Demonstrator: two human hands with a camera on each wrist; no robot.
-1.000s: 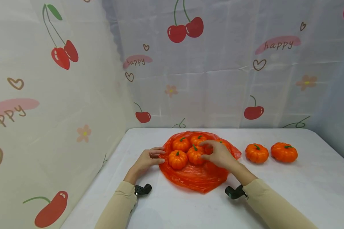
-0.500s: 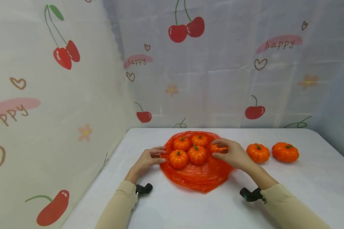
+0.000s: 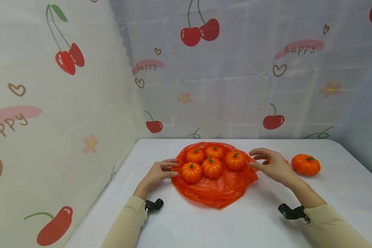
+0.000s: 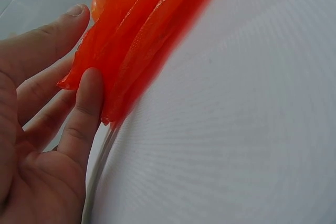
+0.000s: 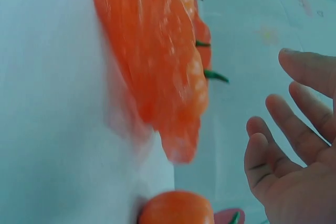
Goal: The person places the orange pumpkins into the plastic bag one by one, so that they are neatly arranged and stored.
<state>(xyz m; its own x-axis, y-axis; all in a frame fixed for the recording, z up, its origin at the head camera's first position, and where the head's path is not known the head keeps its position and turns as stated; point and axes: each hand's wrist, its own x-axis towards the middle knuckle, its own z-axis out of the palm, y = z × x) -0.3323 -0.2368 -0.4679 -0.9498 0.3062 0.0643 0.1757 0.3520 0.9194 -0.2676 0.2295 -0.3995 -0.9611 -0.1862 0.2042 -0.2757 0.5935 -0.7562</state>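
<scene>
Several small orange pumpkins with green stems, among them a front-left pumpkin and a right-hand pumpkin, sit on a spread red plastic bag. My left hand rests at the bag's left edge, its fingers and thumb loosely extended. In the left wrist view the red film runs against the fingers. My right hand hovers just right of the bag with relaxed, parted fingers and nothing in them. It mostly hides one loose pumpkin, which shows below the bag in the right wrist view.
Another loose pumpkin lies farther right on the white table. A cherry-printed cloth hangs behind the table and along its sides. A black wrist camera sticks out from the right sleeve.
My right hand has moved right, from over the pumpkins on the bag to beyond the bag's right edge, over a loose pumpkin. The left hand has stayed at the bag's edge.
</scene>
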